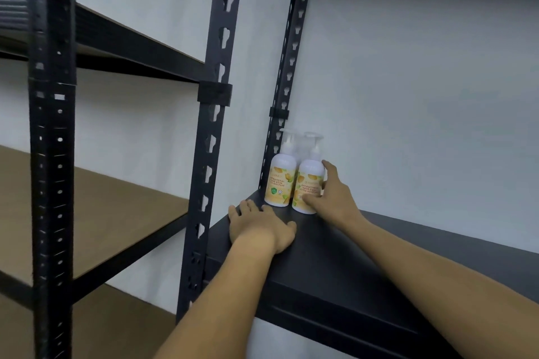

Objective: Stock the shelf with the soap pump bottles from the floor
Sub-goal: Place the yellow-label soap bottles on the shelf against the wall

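Two white soap pump bottles with orange-yellow labels stand upright side by side at the back left corner of a black shelf board. My right hand grips the right bottle, thumb across its label and fingers round its far side. The left bottle stands free, almost touching the right one. My left hand lies flat on the shelf board just in front of the bottles, fingers straight and spread, holding nothing.
Black slotted uprights frame the shelf's left end. A second rack with brown boards stands to the left. A pale wall runs behind the shelf. Another shelf edge spans the top of the view.
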Available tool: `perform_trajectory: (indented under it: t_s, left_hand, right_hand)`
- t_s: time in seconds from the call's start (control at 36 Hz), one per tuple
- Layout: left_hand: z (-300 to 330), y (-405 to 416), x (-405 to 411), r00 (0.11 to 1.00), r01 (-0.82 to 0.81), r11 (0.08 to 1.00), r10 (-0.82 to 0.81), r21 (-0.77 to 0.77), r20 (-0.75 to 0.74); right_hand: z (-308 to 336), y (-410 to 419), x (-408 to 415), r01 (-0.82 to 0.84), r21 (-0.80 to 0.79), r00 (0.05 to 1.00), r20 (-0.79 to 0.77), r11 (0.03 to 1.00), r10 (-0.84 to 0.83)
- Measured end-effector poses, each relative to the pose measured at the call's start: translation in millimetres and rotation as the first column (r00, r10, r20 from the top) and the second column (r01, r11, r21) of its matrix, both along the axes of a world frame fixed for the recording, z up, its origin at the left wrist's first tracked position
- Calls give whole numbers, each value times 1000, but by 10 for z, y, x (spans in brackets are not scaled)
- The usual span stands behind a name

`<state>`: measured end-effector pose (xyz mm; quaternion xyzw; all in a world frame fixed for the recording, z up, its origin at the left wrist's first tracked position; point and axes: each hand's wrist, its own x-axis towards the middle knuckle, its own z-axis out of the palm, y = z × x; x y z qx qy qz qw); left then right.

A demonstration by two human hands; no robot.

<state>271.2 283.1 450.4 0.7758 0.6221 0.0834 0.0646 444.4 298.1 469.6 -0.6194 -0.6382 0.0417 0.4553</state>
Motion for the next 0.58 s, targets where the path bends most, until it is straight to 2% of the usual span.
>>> perform_trajectory:
  t_s: [0.39, 0.58]
  left_hand:
    - [6, -4, -2, 1000, -1, 1000, 1, 2, 0]
    - [13, -8, 2, 1000, -1, 1000, 1, 3, 5]
  right_hand:
    - [-56, 95, -47, 51, 74, 998, 20, 996, -53]
    - [-66, 121, -5, 21, 78, 999, 23, 997, -23]
